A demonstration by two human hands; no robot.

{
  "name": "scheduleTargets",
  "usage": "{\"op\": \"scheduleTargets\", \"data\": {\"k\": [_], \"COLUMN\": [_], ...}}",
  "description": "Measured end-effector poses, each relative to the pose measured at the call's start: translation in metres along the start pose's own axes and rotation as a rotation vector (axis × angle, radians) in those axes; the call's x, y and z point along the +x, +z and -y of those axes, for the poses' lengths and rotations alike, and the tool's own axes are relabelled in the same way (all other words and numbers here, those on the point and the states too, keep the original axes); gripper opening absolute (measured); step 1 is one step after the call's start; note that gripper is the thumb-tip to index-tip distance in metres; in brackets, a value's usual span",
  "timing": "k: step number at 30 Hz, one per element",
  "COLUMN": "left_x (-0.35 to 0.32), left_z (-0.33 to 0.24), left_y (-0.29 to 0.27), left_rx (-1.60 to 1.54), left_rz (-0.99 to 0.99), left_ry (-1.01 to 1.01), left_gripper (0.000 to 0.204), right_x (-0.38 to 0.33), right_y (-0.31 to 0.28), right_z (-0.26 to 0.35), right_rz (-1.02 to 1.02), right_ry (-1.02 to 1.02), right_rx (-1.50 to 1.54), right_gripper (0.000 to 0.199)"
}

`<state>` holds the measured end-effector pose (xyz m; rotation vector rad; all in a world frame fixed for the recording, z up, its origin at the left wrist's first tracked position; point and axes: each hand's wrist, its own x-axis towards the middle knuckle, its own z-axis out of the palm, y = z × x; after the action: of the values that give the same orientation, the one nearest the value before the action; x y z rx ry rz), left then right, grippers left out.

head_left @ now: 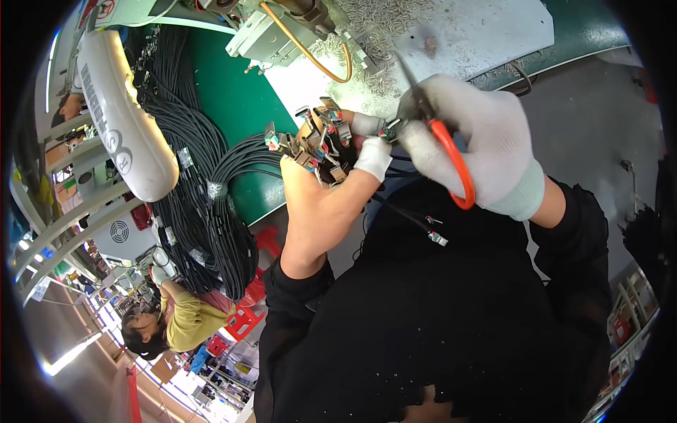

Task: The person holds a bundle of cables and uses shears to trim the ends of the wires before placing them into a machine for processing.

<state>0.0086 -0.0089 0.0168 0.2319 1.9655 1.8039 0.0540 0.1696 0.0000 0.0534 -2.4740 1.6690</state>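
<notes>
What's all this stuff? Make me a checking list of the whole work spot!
Surface: green bench, black cables heaped on it.
Job's things: bunch of cable ends with small connectors; orange-handled snips.
Clutter: metal scraps on a grey plate.
Grips: left hand bare with taped fingertips, holds the bunch; right hand, white glove, holds the snips.
Cables: black cable bundles; orange hose.
Surroundings: another person below left; white padded roll.

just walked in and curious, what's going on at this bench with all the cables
A person in black sleeves is working over a bundle of cable ends with small connectors. The left hand, bare but for white fingertip covers, holds the bundle up. The right hand, in a white glove, holds orange-handled snips with the tips at one connector. Coils of black cable lie on the green bench. Another person in yellow is nearby.
</notes>
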Motion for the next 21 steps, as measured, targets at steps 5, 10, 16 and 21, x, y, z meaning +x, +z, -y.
{"op": "scheduleTargets", "data": {"k": [5, 10, 16, 21], "left_x": [0.009, 0.015, 0.013, 0.016], "left_z": [-0.001, 0.003, 0.004, 0.005], "left_y": [0.011, 0.017, 0.020, 0.017], "left_rx": [0.139, 0.094, 0.177, 0.133], "left_rz": [-0.096, -0.057, -0.084, -0.055], "left_ry": [0.035, 0.051, 0.059, 0.014], "left_gripper": [0.013, 0.013, 0.013, 0.018], "right_x": [-0.010, -0.010, -0.013, -0.016], "right_y": [-0.009, -0.013, -0.018, -0.018], "right_z": [-0.004, -0.010, -0.014, -0.018], "right_rz": [-0.158, -0.214, -0.071, 0.061], "right_ry": [-0.253, -0.414, -0.341, -0.358], "right_rx": [-0.394, -0.579, -0.825, -0.809], "right_gripper": [0.017, 0.025, 0.027, 0.020]}}
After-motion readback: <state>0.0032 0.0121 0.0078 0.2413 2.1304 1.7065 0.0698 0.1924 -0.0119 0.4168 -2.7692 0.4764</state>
